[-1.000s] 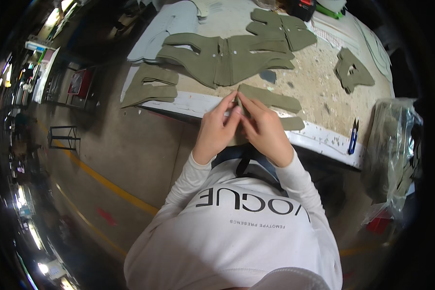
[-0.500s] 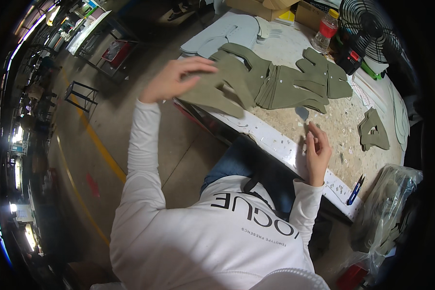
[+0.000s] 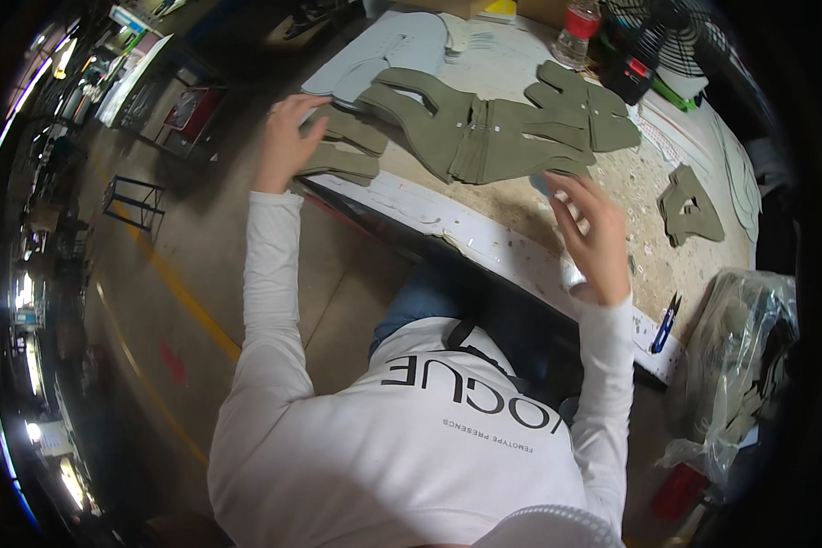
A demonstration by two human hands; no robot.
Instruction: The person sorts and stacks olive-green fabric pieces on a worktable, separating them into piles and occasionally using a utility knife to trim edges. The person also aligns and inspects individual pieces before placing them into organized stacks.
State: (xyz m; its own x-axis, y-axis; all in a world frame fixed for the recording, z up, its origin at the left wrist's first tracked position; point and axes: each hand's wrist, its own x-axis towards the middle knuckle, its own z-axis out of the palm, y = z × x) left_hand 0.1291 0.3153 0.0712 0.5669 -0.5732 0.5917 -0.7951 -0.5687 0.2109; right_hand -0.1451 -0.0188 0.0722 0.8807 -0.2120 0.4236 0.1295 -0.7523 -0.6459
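My left hand [image 3: 289, 144] is at the table's left corner, its thumb and fingers apart. It rests against the left end of olive-green cut fabric pieces [image 3: 349, 168] with finger-like strips. Whether it presses on them is unclear. To the right lies a fanned stack of similar olive pieces [image 3: 511, 128], with a curved piece [image 3: 411, 110] at its left end. My right hand [image 3: 594, 233] hovers near the table's front edge, fingers bent and parted, nothing visible between them. Its fingertips come close to the stack's lower right end and a small grey patch.
Pale grey-blue cut sheets [image 3: 384, 50] lie at the back left. More olive pieces [image 3: 589, 110] sit farther right, a smaller one [image 3: 690, 208] beyond. Blue thread snips [image 3: 667, 324] lie at the front edge. A red-labelled bottle [image 3: 577, 32], fan [image 3: 680, 41] and plastic bag [image 3: 740, 347] stand around.
My left hand has moved left and up, and the olive piece near it now lies at the table's left corner. My right hand has moved up toward the stack. The view has shifted slightly.
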